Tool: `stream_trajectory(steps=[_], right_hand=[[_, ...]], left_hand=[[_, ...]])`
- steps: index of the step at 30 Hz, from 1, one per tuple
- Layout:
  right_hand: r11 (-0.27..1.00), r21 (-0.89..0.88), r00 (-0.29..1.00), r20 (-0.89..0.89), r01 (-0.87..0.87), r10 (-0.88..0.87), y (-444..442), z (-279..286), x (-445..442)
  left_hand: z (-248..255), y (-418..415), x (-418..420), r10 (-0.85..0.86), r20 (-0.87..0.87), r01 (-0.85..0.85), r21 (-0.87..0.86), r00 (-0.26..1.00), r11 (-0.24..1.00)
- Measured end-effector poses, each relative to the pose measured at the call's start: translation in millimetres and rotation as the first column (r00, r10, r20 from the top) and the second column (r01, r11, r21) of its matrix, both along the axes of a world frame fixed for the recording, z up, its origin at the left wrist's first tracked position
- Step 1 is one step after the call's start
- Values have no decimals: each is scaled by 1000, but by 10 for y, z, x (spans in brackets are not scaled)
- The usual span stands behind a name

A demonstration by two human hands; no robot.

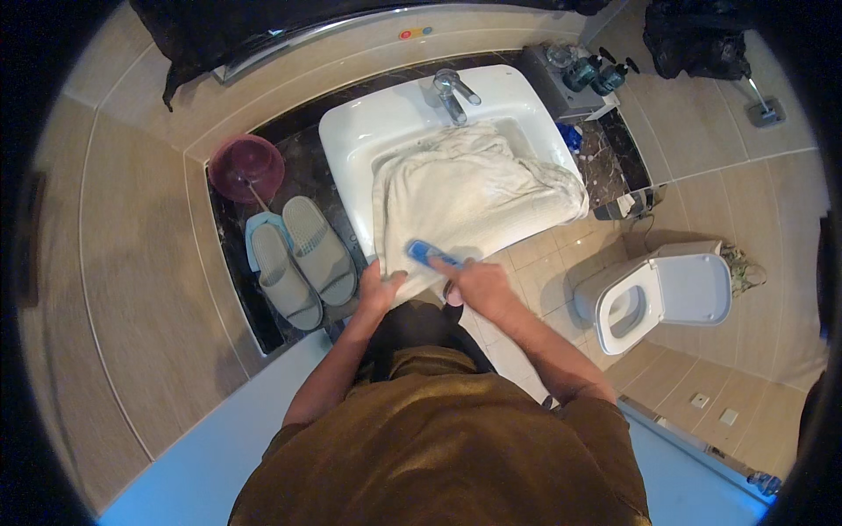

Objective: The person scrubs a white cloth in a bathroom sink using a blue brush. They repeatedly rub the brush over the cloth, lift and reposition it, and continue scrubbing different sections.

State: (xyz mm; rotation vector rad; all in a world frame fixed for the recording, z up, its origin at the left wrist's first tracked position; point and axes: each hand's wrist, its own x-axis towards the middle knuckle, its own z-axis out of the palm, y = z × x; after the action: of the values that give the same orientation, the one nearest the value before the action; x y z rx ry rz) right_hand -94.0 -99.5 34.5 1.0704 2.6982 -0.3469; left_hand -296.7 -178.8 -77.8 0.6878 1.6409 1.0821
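A wet, cream-coloured cloth point(454, 191) lies bunched in the white washbasin point(345, 138) and drapes over its front rim toward me. My left hand point(380, 289) grips the cloth's near left edge, thumb on top. In my right hand point(483, 288) is a blue scrubbing brush point(427, 252), its head resting on the cloth just right of my left hand. The bristles are hidden beneath it. A chrome mixer tap point(452, 95) rises at the back of the basin, above the far folds of the cloth.
Grey slippers point(302, 263) and a reddish plastic basin point(223, 172) occupy the dark stone counter at left. Pump bottles point(595, 75) stand on a grey box point(559, 79) at the back right. A toilet point(608, 329) with its lid raised is on the right.
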Motion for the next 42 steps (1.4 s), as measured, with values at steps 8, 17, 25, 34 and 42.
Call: stream_trajectory(steps=[8,17,25,34,42], right_hand=[[876,291,885,154,385,-440,1059,-168,1334],[995,-43,994,-58,91,-93,64,33,-76],[869,311,908,39,386,-417,1242,-318,1481],[998,-53,995,-92,34,-39,24,39,133],[891,330,928,96,313,-361,1165,-251,1389]], left_hand=[[264,-36,18,44,-69,-43,9,997,999],[284,312,-140,300,627,-365,-27,719,931],[76,212,-249,70,902,-212,25,427,977],[829,149,-15,-78,463,71,32,883,997],[540,-144,-121,273,244,-266,-62,930,962]])
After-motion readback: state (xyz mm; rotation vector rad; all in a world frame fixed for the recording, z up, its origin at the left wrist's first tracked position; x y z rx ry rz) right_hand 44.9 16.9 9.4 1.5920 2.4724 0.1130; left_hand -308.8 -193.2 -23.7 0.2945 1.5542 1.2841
